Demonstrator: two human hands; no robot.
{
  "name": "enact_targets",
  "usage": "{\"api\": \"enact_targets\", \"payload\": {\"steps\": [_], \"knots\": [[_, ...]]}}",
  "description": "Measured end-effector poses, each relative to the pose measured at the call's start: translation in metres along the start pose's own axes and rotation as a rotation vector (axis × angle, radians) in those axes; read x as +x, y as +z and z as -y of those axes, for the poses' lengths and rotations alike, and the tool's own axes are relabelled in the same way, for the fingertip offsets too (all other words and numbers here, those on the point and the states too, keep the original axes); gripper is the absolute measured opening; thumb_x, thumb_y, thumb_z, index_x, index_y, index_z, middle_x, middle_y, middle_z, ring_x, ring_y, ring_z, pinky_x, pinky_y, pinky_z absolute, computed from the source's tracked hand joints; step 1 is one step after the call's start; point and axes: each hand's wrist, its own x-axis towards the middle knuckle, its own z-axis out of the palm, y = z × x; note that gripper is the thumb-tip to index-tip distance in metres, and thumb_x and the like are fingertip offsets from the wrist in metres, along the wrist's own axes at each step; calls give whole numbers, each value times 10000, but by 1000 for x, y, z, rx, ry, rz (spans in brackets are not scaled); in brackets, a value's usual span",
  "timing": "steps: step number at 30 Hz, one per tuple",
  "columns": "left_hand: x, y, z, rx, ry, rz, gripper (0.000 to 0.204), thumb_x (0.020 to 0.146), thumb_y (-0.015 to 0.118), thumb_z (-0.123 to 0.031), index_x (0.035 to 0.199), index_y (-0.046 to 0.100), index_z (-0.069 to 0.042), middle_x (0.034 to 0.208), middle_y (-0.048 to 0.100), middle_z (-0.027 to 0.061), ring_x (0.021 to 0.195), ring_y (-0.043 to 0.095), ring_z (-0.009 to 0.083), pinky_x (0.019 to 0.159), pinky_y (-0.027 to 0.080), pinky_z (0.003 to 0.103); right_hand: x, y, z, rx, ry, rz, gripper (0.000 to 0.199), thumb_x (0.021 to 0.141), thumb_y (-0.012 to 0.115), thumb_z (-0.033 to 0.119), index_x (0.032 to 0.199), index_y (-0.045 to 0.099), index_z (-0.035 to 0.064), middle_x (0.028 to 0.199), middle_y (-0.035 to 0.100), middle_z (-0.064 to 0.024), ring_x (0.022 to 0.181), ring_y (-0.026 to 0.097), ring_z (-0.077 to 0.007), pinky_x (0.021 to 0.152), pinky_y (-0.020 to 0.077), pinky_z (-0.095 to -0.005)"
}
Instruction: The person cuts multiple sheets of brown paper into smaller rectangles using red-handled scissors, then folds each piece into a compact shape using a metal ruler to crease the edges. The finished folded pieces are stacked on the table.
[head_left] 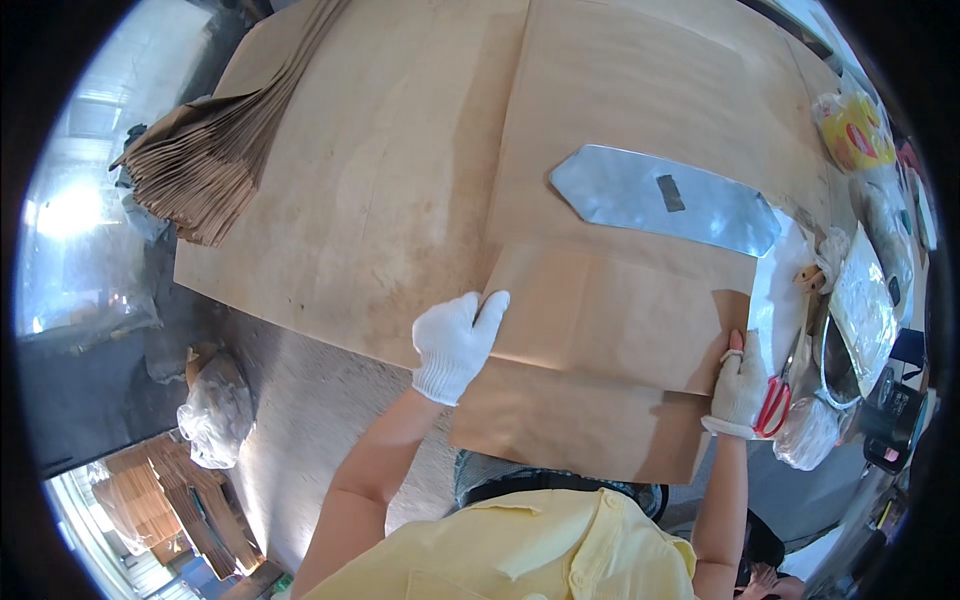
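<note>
My left hand (455, 345), in a white knitted glove, is at the left edge of a folded brown paper sheet (610, 310). Its thumb is spread from the fingers and touches the paper's edge. On the opposite edge, my right hand (738, 388) wears an off-white glove with bare fingertips showing; it appears closed on the paper, though part of the grip is hidden. A lower flap of brown paper (580, 420) reaches toward my waist. Beyond the fold lies a long, pointed-ended metal plate (640, 195) with a dark patch on it. Red-handled scissors (774, 402) are just right of my right hand.
A fanned stack of brown paper (205, 165) sits at the table's far left. Along the right are a yellow item in plastic (858, 130), clear plastic bags (865, 310) and a black device (892, 415). Left on the floor are a plastic bag (215, 410) and cardboard (190, 500).
</note>
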Motion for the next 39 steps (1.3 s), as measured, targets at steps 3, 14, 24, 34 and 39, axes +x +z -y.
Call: {"api": "enact_targets", "payload": {"steps": [3,14,24,34,39], "knots": [[-4,2,-3,32,31,-19,542,968,715,-444,616,560,-62,586,564,184,539,578,378,523,438,470,5,-18,30,234,209,92,347,1081,569,211,1282,656,-58,923,707,-160,799,642,-255,778,513,-383],[4,28,-44,24,782,-166,317,818,751,-79,1115,641,-73,1162,548,97,1093,583,345,1076,409,602,9,11,-32,235,-25,-24,363,1080,566,106,1375,611,-101,1237,745,-188,1130,709,-239,986,527,-336],[4,28,-40,-73,653,-83,480,796,773,-180,1227,599,-58,1252,523,125,1229,504,357,1134,314,654,21,10,-50,181,-66,-12,387,1084,586,182,1358,641,-85,1273,730,-211,1081,721,-276,936,532,-356],[8,25,-52,22,607,-1,491,751,760,-233,1181,580,-77,1203,494,133,1207,492,365,1130,294,670,0,35,73,-513,-606,-224,580,890,698,150,1459,586,123,1464,577,-140,1334,544,-349,1130,440,-468],[6,39,-41,10,636,-102,522,802,731,-216,1269,538,-84,1219,503,136,1188,511,382,1156,292,643,-36,98,147,143,-784,54,464,840,723,180,1298,677,120,1399,612,-133,1367,533,-384,1170,408,-530]]}}
